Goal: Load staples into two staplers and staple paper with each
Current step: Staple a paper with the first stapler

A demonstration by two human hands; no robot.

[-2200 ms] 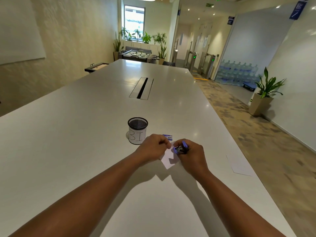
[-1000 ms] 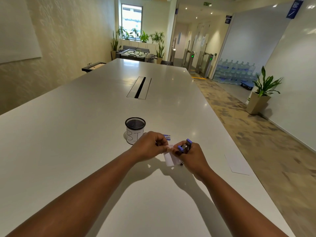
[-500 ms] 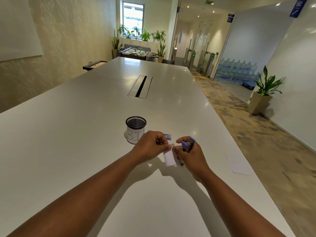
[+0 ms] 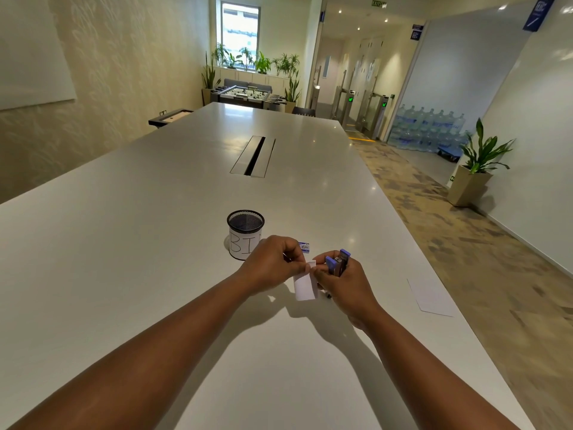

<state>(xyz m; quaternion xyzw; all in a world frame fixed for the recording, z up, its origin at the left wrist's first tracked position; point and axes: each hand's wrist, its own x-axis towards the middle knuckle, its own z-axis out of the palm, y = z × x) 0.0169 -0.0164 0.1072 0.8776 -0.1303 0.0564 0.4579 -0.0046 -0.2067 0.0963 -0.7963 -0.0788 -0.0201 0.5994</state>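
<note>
Paper slip hangs between your hands, long axis near-far. Left hand pinches its top edge; right hand grips blue stapler, just right of that edge. Hands nearly touching. Stapler mouth on paper: cannot tell.

Bright, even light; window blown out; soft arm shadows on table; wide-angle bowing at edges.

Blue stapler beside paper slip
</note>
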